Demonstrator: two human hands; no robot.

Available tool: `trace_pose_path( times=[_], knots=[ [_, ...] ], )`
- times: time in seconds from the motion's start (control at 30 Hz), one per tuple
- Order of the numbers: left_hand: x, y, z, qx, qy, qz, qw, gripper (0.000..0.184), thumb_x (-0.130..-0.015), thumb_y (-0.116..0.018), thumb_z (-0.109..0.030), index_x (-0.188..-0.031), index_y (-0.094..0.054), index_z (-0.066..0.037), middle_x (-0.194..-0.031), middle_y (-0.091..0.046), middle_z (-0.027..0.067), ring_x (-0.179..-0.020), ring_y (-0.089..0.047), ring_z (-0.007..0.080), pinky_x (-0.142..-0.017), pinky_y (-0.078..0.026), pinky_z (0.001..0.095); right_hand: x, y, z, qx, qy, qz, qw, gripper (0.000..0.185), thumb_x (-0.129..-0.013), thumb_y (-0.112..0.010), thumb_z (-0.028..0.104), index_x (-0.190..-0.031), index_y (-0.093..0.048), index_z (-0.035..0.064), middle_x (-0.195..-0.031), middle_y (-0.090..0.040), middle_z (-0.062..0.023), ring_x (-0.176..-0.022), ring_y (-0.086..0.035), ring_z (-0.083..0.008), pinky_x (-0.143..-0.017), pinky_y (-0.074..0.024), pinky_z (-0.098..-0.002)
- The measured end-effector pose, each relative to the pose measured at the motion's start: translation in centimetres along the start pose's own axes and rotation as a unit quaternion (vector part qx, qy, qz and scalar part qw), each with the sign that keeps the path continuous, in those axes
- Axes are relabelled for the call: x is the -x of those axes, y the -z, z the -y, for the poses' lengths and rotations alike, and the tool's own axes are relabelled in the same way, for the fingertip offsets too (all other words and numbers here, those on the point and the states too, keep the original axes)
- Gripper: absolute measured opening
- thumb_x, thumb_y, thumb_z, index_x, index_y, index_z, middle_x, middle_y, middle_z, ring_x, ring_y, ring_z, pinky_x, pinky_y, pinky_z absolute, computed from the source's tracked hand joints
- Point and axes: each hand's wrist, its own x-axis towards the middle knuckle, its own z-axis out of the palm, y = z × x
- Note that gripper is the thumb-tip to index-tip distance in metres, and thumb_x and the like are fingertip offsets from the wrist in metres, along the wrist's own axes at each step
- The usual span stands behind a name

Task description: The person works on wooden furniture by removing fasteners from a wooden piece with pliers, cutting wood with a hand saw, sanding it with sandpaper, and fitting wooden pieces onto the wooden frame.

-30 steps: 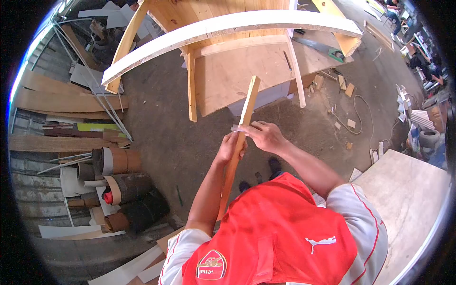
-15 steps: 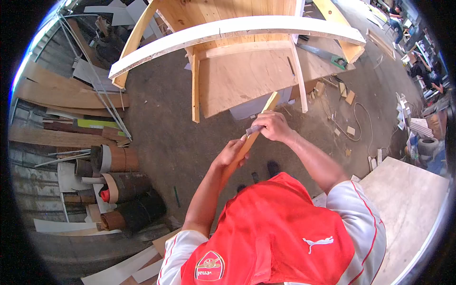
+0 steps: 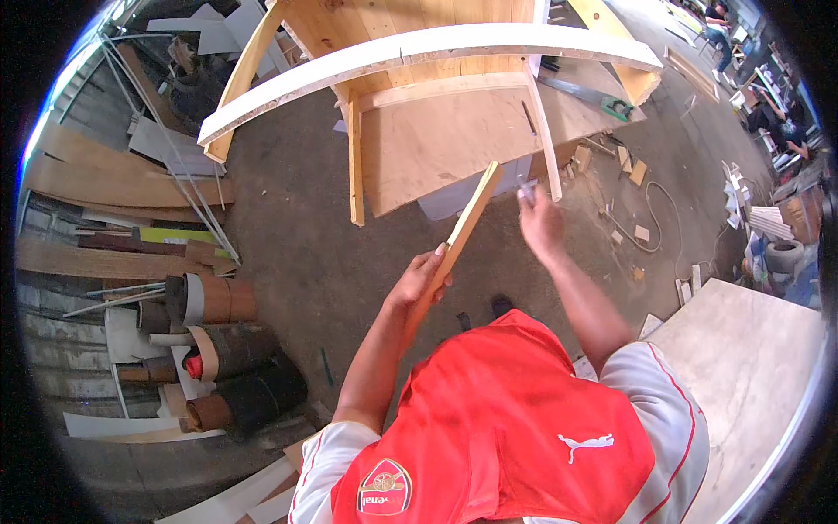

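A long, narrow wooden strip (image 3: 471, 208) slants up and away from my body, its far end near the plywood panel. My left hand (image 3: 422, 278) is wrapped round the strip at its middle. Right of the strip and apart from it, my right hand (image 3: 541, 223) is closed on a small greyish piece (image 3: 527, 189), too blurred to name; it may be folded sandpaper. Beyond both hands stands a wooden frame with a curved white-topped rail (image 3: 401, 51) and a plywood panel (image 3: 445, 144).
A green-handled saw (image 3: 616, 107) lies on a board at the upper right. Wood scraps (image 3: 638, 172) and a cable (image 3: 661, 229) are on the floor. Rolls of material (image 3: 229, 299) stand at left, a pale board (image 3: 742, 367) at right. People (image 3: 717, 35) are far off.
My right hand has come off the strip and moved up and right with the small piece. My left hand keeps its hold, and the strip has shifted slightly left.
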Motion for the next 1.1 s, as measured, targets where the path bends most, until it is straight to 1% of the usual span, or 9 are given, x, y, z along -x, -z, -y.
trace_pose_path(
  times=[0.13,0.4,0.57,0.63,0.73,0.8,0.87,1.07,1.1],
  knots=[
    [-0.5,-0.6,0.1,-0.035,-0.016,-0.017,0.999,0.055,-0.106,-0.043,-0.056,-0.121,-0.062,-0.007,-0.075,-0.055,0.002,-0.054,-0.049,0.0108,-0.047,-0.04,0.0296,3.1,-1.9,5.5,-0.159,-0.007,0.058,0.986,0.041,-0.092,-0.073,0.036,-0.079,-0.063,-0.001,-0.068,-0.065,-0.0213,-0.069,-0.07,-0.0375,-0.061,-0.0513,-0.0459],
    [-0.9,0.0,2.4,-0.013,-0.062,-0.023,0.998,0.058,-0.107,-0.046,-0.051,-0.143,-0.055,-0.007,-0.075,-0.054,0.0014,-0.053,-0.046,0.01,-0.045,-0.038,0.0275,2.9,-4.1,6.0,-0.297,-0.09,0.099,0.945,0.041,-0.096,-0.069,0.036,-0.081,-0.065,-0.0016,-0.071,-0.068,-0.0169,-0.071,-0.071,-0.0348,-0.061,-0.0514,-0.0446],
    [0.4,0.9,2.2,-0.029,-0.076,-0.031,0.996,0.061,-0.107,-0.046,-0.051,-0.152,-0.048,-0.009,-0.074,-0.054,0.0013,-0.052,-0.045,0.0098,-0.044,-0.037,0.028,-0.6,-1.7,4.3,-0.184,0.106,-0.044,0.976,0.027,-0.104,-0.056,0.029,-0.119,-0.059,0.0058,-0.09,-0.07,-0.0178,-0.081,-0.07,-0.0427,-0.067,-0.0528,-0.051],
    [1.2,0.5,1.6,-0.035,-0.072,-0.038,0.996,0.058,-0.107,-0.045,-0.052,-0.143,-0.055,-0.007,-0.074,-0.054,0.0016,-0.051,-0.045,0.0103,-0.044,-0.037,0.0284,-1.1,-0.4,5.2,-0.177,0.091,0.004,0.98,0.021,-0.103,-0.055,0.016,-0.123,-0.058,0.0106,-0.1,-0.07,-0.0149,-0.091,-0.07,-0.0367,-0.076,-0.0539,-0.0446],
    [1.2,0.7,1.6,-0.019,-0.066,-0.023,0.997,0.054,-0.108,-0.042,-0.053,-0.125,-0.062,-0.006,-0.072,-0.056,0.0024,-0.05,-0.048,0.0113,-0.044,-0.039,0.0291,1.1,-0.6,5.8,-0.109,0.24,0.045,0.964,0.028,-0.098,-0.06,0.013,-0.126,-0.063,0.0142,-0.102,-0.071,-0.0131,-0.091,-0.07,-0.0354,-0.078,-0.0561,-0.0448],
    [1.0,1.0,2.1,-0.006,-0.06,-0.002,0.998,0.053,-0.108,-0.041,-0.053,-0.113,-0.063,-0.005,-0.071,-0.057,0.0034,-0.05,-0.051,0.0122,-0.044,-0.041,0.0296,3.2,-1.9,4.6,-0.063,0.383,0.055,0.92,0.036,-0.099,-0.056,0.016,-0.134,-0.063,0.0216,-0.1,-0.072,-0.0147,-0.081,-0.072,-0.0327,-0.066,-0.0594,-0.0452],
    [1.1,1.7,2.6,-0.002,-0.052,0.027,0.998,0.054,-0.108,-0.039,-0.054,-0.102,-0.062,-0.005,-0.07,-0.059,0.0046,-0.05,-0.055,0.0133,-0.044,-0.044,0.0303,3.1,-2.0,3.6,0.016,0.384,0.082,0.919,0.032,-0.099,-0.056,0.018,-0.13,-0.065,0.0202,-0.099,-0.073,-0.0135,-0.085,-0.073,-0.032,-0.066,-0.0592,-0.0458],
    [1.6,2.3,3.1,0.002,-0.071,0.091,0.993,0.06,-0.108,-0.037,-0.055,-0.1,-0.065,-0.002,-0.074,-0.066,0.0084,-0.053,-0.061,0.0184,-0.051,-0.05,0.0335,-2.0,-1.3,3.3,-0.141,0.09,-0.072,0.983,0.03,-0.103,-0.057,0.029,-0.126,-0.066,0.014,-0.093,-0.072,-0.0127,-0.081,-0.073,-0.032,-0.061,-0.0554,-0.0405],
    [1.7,2.4,3.0,0.009,-0.068,0.101,0.993,0.061,-0.108,-0.037,-0.055,-0.1,-0.065,-0.001,-0.077,-0.067,0.0093,-0.057,-0.063,0.0192,-0.055,-0.052,0.0339,-2.4,-1.6,3.3,-0.193,0.122,-0.108,0.968,0.027,-0.103,-0.06,0.035,-0.109,-0.064,0.0081,-0.074,-0.061,-0.0076,-0.055,-0.057,-0.0189,-0.048,-0.0455,-0.0334]
  ],
)
